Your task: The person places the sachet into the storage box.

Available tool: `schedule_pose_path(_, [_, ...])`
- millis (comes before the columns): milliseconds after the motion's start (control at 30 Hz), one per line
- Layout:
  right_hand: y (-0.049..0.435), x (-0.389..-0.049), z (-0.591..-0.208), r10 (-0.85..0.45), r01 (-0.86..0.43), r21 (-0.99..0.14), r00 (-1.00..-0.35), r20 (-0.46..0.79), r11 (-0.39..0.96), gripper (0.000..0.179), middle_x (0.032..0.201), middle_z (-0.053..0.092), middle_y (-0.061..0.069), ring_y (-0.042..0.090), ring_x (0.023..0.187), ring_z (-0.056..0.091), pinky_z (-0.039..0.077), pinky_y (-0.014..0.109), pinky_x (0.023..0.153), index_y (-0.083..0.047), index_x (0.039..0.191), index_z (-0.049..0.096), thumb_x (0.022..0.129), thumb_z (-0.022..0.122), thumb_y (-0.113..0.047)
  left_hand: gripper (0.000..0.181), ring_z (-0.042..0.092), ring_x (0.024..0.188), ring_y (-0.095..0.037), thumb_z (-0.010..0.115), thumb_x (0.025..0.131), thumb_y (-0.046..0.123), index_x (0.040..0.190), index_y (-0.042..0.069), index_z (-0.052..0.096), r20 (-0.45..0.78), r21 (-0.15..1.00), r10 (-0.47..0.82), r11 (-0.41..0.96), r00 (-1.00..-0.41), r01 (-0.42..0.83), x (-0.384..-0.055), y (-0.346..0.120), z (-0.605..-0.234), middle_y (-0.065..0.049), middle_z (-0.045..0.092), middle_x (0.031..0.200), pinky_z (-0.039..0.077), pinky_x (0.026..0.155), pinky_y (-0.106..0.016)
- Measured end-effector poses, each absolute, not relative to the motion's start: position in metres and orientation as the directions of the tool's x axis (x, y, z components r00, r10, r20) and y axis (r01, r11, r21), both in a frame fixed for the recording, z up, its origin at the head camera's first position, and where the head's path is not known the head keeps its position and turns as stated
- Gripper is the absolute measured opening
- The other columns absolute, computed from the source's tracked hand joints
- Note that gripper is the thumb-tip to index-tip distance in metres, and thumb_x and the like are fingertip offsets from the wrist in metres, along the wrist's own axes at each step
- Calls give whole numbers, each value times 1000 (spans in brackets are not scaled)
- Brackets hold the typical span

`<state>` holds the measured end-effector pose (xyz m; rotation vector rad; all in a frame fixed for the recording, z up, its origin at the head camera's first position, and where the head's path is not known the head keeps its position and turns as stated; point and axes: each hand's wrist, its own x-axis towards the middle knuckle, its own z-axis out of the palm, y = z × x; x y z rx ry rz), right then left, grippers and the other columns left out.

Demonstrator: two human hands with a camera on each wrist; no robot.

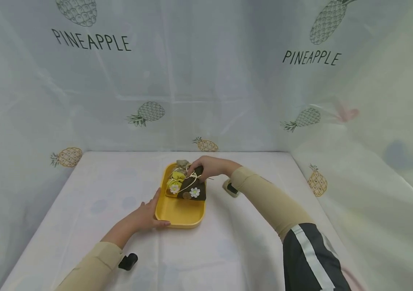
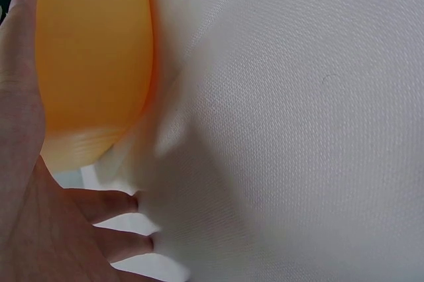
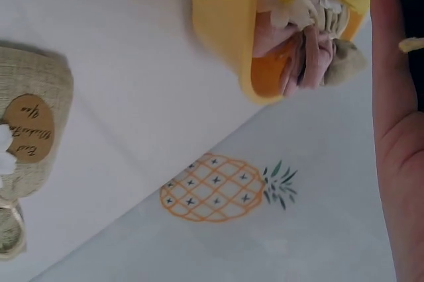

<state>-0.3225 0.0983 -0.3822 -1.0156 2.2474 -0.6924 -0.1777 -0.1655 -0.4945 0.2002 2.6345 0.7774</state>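
My right hand (image 1: 210, 166) grips the top of a dark brown drawstring pouch (image 1: 198, 186) over the yellow tray (image 1: 181, 213). A white daisy and a round tag decorate this pouch. Beside it in the tray sits a yellow drawstring pouch (image 1: 174, 186), also with a daisy. Behind lies a beige pouch (image 1: 182, 164), partly hidden. The right wrist view shows a pink pouch (image 3: 311, 60) inside the tray as well. My left hand (image 1: 143, 217) rests against the tray's near left side, fingers spread, thumb at the front edge; its fingers (image 2: 109, 206) look straight in the left wrist view.
A beige burlap pouch (image 3: 50, 83) with a round tag lies on the white-covered table (image 1: 250, 250), right of the tray. Behind the table hangs a pineapple-print curtain (image 1: 206, 81). A small black object (image 1: 128, 262) shows by my left sleeve.
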Motion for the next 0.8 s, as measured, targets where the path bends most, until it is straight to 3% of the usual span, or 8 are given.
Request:
schedule_pose_path(233, [85,-329,-388,-779,-525,-595,-540,-319,608,44,121,62,-5,11,80,54,46,24,62,-23,111,74,81,69,8,135,18,135,-60,74,67,72,157,10,-6,-305,554,253,831,-918,45,-179,-166,-497,-30,28,151,20,108,-67])
schedule_pose_path(800, [75,-336,-415,-780,-570,-540,-523,-344,619,45,123,61,-3,12,106,53,50,24,75,-25,105,76,78,69,12,134,18,136,-58,74,68,70,157,11,-7,-313,547,252,836,-916,42,-180,-166,-498,-28,28,153,18,109,-66])
